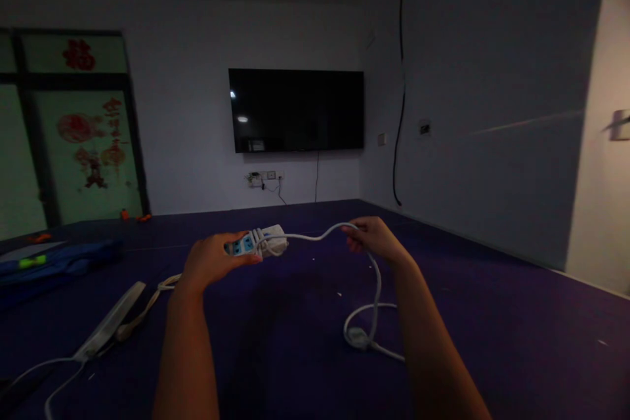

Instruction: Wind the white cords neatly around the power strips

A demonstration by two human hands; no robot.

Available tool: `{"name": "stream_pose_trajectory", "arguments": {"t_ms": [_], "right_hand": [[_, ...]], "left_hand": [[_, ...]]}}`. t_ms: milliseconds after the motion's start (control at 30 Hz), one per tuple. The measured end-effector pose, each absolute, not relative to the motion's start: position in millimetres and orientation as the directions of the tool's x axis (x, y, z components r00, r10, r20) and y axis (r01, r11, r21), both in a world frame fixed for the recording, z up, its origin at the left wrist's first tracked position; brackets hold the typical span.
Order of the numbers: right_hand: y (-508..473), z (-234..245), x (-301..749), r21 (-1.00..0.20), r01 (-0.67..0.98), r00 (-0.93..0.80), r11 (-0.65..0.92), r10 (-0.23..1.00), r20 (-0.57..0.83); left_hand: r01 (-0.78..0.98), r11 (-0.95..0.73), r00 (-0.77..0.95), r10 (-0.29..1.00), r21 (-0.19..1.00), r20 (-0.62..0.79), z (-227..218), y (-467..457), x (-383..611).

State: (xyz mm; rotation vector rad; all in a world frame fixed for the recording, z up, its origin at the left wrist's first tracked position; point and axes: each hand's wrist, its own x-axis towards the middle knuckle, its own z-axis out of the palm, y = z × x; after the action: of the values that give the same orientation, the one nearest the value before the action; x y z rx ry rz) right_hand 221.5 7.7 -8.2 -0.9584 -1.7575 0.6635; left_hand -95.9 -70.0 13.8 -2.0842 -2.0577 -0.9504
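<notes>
My left hand (214,259) grips one end of a white power strip (273,240) with blue socket faces, held above the purple surface. Several turns of its white cord (308,237) are wrapped around the strip's middle. Out to the right, my right hand (371,239) pinches the same cord between thumb and fingers, with a slightly wavy stretch between the two hands. Below the right hand the cord hangs down into a loose loop, where a round white plug-like piece (358,337) rests on the surface. My right forearm hides part of that loop.
At the left lies another long white power strip (113,321) with its cords. Behind it are blue cloth (59,266) and a yellow-green item (32,261). A television (296,110) hangs on the far wall above sockets; a black cable (401,79) dangles in the corner.
</notes>
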Motion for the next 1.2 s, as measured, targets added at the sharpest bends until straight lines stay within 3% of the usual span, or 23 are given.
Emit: {"name": "stream_pose_trajectory", "arguments": {"t_ms": [167,300,400,567,700,933,1200], "right_hand": [[18,-7,210,-0.752,0.202,0.083,0.627,0.754,0.651],[29,-12,208,-0.718,0.309,0.287,0.623,0.659,0.695],[34,-16,212,-0.705,0.384,0.349,0.596,0.613,0.709],[37,-20,214,-0.694,0.415,0.326,0.589,0.616,0.717],[36,-20,208,-0.680,0.431,0.290,0.593,0.623,0.726],[42,-30,197,-0.653,0.482,0.206,0.584,0.649,0.732],[55,-47,185,-0.712,0.468,0.125,0.524,0.759,0.639]], "left_hand": [[0.880,-0.244,0.075,0.919,0.408,0.388,12,-66,-86],[0.869,-0.336,0.186,0.902,0.363,0.389,16,-70,-65],[0.811,-0.458,0.340,0.875,0.364,0.344,20,-79,-44],[0.690,-0.666,0.558,0.739,0.284,0.377,24,-95,-13],[0.634,-0.735,0.638,0.672,0.238,0.376,25,-104,0],[0.656,-0.717,0.595,0.683,0.235,0.423,28,-106,-6],[0.650,-0.673,0.530,0.734,0.354,0.424,27,-98,-12]]}}
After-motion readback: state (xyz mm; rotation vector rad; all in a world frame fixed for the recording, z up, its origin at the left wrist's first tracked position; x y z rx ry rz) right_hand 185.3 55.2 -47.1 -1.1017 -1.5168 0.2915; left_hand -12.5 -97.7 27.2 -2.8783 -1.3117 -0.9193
